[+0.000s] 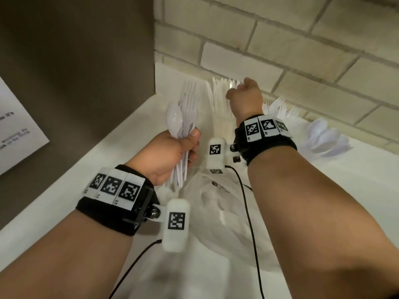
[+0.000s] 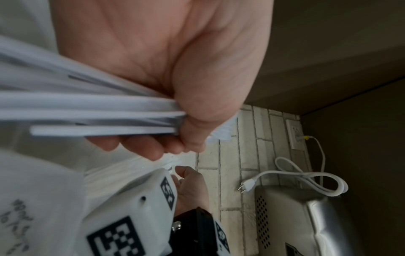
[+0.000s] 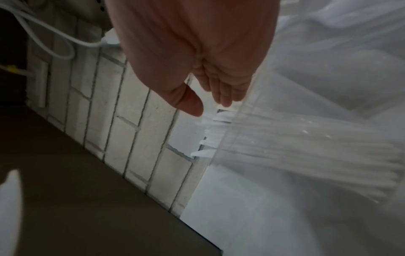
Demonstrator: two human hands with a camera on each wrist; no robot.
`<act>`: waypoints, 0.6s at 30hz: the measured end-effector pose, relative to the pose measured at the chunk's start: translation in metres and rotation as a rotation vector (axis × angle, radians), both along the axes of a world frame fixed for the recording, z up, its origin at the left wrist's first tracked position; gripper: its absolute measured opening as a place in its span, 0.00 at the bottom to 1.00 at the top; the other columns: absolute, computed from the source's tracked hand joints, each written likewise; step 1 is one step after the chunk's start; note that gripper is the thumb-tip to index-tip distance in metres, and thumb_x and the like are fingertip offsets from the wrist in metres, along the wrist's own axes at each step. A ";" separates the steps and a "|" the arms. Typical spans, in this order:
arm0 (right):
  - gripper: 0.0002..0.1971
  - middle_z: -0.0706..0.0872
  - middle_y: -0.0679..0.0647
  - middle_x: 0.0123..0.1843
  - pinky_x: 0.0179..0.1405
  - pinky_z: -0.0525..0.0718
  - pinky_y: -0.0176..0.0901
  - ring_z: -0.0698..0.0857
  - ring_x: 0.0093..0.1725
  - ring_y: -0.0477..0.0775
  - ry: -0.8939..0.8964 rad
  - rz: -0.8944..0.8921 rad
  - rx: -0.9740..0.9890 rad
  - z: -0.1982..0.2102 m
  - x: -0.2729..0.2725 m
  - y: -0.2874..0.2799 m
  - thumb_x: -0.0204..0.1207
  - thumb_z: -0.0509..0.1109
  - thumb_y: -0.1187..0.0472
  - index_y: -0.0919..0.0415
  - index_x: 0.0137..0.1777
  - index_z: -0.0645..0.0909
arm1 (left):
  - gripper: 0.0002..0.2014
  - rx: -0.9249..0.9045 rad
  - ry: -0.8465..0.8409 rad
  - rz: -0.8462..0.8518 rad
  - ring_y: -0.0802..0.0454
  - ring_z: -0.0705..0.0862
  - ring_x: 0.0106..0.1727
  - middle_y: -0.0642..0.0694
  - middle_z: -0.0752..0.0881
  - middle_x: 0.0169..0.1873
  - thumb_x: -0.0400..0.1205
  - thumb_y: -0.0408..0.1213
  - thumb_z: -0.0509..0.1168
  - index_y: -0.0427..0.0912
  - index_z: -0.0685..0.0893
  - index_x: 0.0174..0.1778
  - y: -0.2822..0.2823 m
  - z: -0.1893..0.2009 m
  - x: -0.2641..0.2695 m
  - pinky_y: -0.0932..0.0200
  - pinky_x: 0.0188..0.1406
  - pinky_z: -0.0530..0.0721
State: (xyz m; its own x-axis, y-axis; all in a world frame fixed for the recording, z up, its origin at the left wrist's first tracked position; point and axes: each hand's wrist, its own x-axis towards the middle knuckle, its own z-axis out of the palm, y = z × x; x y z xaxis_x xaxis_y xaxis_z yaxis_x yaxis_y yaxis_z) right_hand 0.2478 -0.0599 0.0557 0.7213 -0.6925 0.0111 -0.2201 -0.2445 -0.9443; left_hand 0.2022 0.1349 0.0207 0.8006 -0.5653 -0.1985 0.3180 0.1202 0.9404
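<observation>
My left hand (image 1: 190, 145) grips a bundle of white plastic spoons and forks (image 1: 183, 117) upright above the white counter (image 1: 90, 180); the left wrist view shows the handles (image 2: 98, 119) clamped in its fist (image 2: 175, 124). My right hand (image 1: 241, 89) reaches to the back wall over a stack of white plastic knives (image 1: 220, 98). In the right wrist view its fingers (image 3: 225, 93) and thumb hang fairly straight, holding nothing, just above the knife tips (image 3: 217, 121) that stick out of clear plastic wrapping (image 3: 306, 147).
A fork pile (image 1: 280, 108) and a spoon pile (image 1: 326, 139) lie right of the knives along the brick wall (image 1: 280, 39). A crumpled clear bag (image 1: 216, 201) lies between my arms. A brown panel (image 1: 86, 50) bounds the left. Further along stand a steel appliance (image 2: 306, 216) and a white cord (image 2: 306, 176).
</observation>
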 end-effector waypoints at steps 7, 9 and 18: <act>0.30 0.70 0.55 0.79 0.75 0.72 0.42 0.71 0.77 0.52 -0.073 0.002 -0.192 0.031 -0.017 0.014 0.75 0.64 0.69 0.61 0.79 0.67 | 0.08 -0.022 0.026 -0.039 0.52 0.78 0.30 0.49 0.79 0.29 0.80 0.43 0.67 0.42 0.82 0.41 -0.001 0.004 -0.008 0.55 0.36 0.78; 0.23 0.79 0.53 0.70 0.65 0.78 0.38 0.79 0.66 0.48 -0.103 0.038 -0.222 0.050 -0.032 0.020 0.75 0.65 0.69 0.59 0.71 0.77 | 0.08 -0.095 0.035 -0.084 0.53 0.77 0.31 0.49 0.78 0.29 0.77 0.44 0.69 0.44 0.82 0.42 0.003 0.009 -0.010 0.58 0.37 0.78; 0.20 0.77 0.50 0.28 0.27 0.74 0.37 0.73 0.25 0.43 -0.168 0.278 -0.187 0.097 -0.140 0.072 0.72 0.76 0.46 0.67 0.40 0.84 | 0.08 -0.123 -0.152 -0.303 0.52 0.74 0.28 0.47 0.73 0.29 0.80 0.45 0.65 0.45 0.80 0.39 0.009 0.043 -0.040 0.57 0.29 0.80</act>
